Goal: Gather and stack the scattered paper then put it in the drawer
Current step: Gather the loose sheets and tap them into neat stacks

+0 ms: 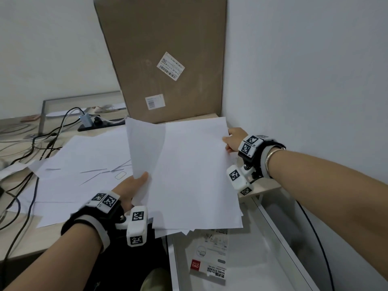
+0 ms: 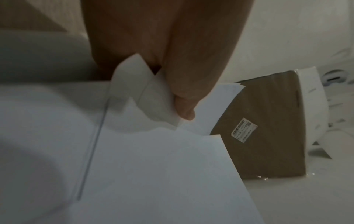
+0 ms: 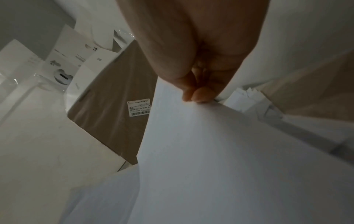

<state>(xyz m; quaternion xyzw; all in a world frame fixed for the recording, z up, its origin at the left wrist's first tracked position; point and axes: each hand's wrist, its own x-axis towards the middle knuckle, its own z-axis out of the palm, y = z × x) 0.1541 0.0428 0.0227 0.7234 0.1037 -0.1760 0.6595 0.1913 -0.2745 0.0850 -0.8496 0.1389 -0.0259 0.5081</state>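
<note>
Both hands hold a loose stack of white paper (image 1: 195, 173) above the desk's right end. My left hand (image 1: 134, 185) pinches its left edge, thumb on top, where one sheet (image 1: 144, 148) curls upward. My right hand (image 1: 233, 141) pinches the far right edge; the right wrist view shows fingertips (image 3: 199, 95) on the stack of white paper (image 3: 220, 159). In the left wrist view the thumb (image 2: 184, 106) presses bent sheet corners (image 2: 145, 94). More scattered sheets (image 1: 84, 171) lie on the desk at left. The open white drawer (image 1: 273, 238) is below the stack.
A tall cardboard box (image 1: 168, 59) leans against the wall behind the paper. Cables (image 1: 42, 143) and a power strip (image 1: 98, 122) lie at the desk's left back. A sticker packet (image 1: 210, 261) lies in the drawer. The white wall (image 1: 304, 80) is close on the right.
</note>
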